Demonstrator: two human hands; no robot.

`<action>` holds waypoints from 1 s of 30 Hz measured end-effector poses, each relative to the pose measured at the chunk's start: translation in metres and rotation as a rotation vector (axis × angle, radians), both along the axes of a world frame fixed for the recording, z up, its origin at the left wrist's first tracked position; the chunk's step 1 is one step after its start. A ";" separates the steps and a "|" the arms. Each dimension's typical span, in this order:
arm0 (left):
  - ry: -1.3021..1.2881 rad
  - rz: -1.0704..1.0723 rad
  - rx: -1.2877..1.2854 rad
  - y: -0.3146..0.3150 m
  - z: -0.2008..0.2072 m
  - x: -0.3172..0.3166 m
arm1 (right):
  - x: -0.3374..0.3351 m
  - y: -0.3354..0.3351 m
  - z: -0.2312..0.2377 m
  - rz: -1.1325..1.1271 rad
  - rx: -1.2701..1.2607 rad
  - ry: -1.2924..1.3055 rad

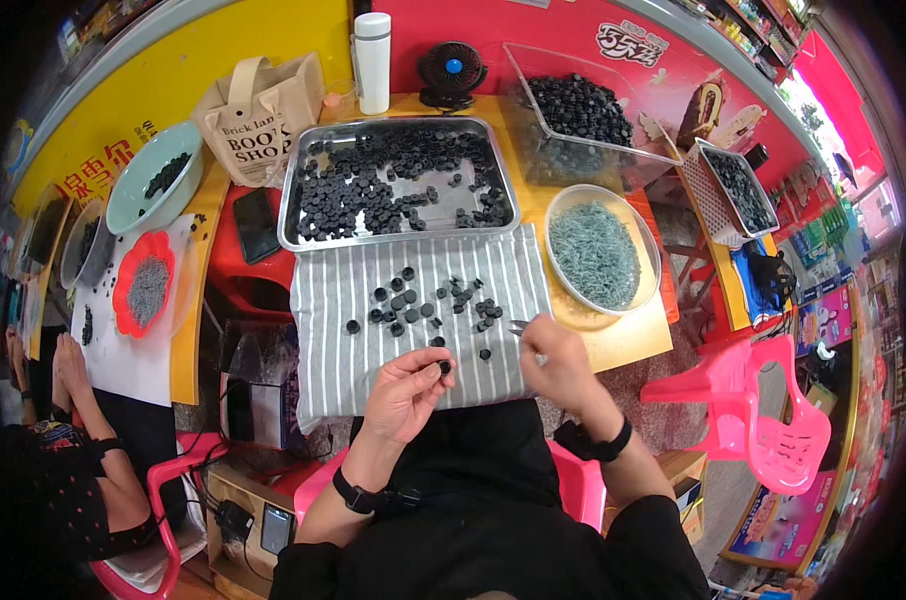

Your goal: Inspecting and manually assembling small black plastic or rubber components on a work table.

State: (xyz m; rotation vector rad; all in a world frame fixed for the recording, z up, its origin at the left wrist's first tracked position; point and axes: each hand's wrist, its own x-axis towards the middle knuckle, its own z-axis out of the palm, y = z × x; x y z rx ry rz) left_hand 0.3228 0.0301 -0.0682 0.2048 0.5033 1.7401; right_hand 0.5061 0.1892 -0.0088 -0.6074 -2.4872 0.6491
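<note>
Over the near edge of a grey-and-white striped cloth [323,345], my left hand [403,397] pinches a small round black cap [445,368] between thumb and fingertips. My right hand [555,368] is closed on tweezers [517,327]; two thin metal tips stick out to its left, apart from the held cap. Loose black caps [398,302] lie scattered on the cloth, some upright and some on their sides. Beyond the cloth, a metal tray [403,243] holds many more black caps. To the right is a round clear tub [563,292] full of small clear greenish pieces.
A clear bin [663,160] of black parts stands back right. A white bottle [372,65], a small fan [451,70] and a canvas bag [258,120] line the back. Left are a phone [256,225], a red bowl [123,290] and another person's hands [70,365]. Pink chair [743,400] at right.
</note>
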 end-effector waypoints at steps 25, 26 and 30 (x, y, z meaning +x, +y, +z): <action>0.044 -0.026 0.115 -0.004 -0.005 -0.002 | -0.013 -0.016 -0.020 -0.265 -0.289 0.172; 0.043 -0.028 0.117 -0.003 -0.005 -0.002 | -0.011 -0.016 -0.021 -0.268 -0.288 0.170; 0.051 -0.016 0.128 -0.003 -0.006 0.000 | -0.010 -0.020 -0.021 -0.179 -0.310 0.189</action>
